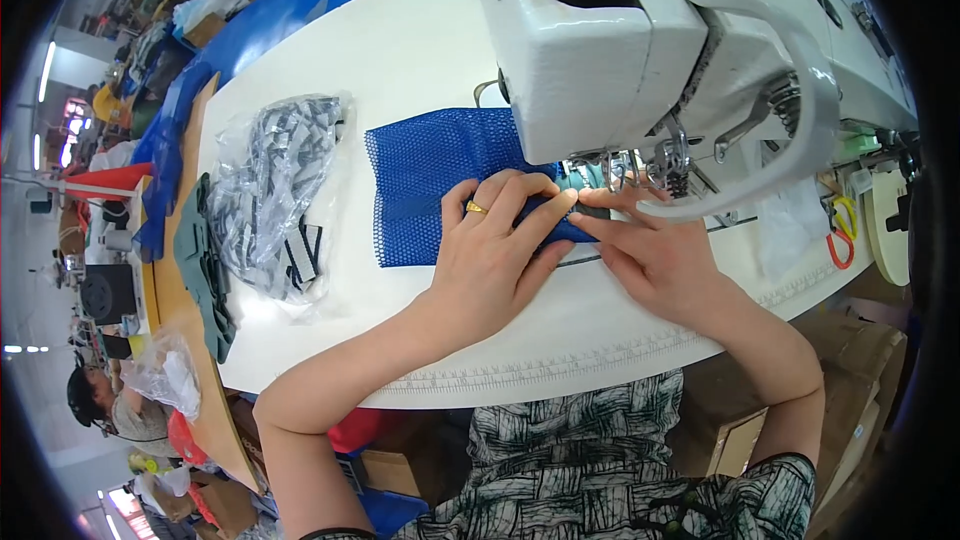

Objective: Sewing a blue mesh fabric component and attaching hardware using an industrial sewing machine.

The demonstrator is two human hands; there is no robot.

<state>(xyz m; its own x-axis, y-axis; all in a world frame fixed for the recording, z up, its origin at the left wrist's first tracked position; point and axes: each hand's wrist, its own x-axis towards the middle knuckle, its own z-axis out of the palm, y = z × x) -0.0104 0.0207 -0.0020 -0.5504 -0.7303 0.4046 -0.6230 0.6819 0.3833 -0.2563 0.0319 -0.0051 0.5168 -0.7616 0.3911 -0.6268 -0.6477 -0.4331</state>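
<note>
A piece of blue mesh fabric [430, 175] lies under the head of a white sewing machine [600, 70]. My left hand [485, 255], with a ring on one finger, presses on the mesh, its fingers bent and its index fingertip close to the presser foot. From the other side my right hand [660, 255] has its thumb and fingers closed at a small dark strip [592, 211] on the mesh. Both hands' fingertips nearly meet there, just in front of the needle area [625, 172]. My fingers partly cover the strip and the mesh edge.
A clear plastic bag [270, 190] of dark and pale strips lies left on the white table [400, 325], beside folded green cloth [200, 270]. Scissors [843, 230] with red and yellow handles are at right. A blue bin [290, 5] stands behind; another person [120, 400] is far left.
</note>
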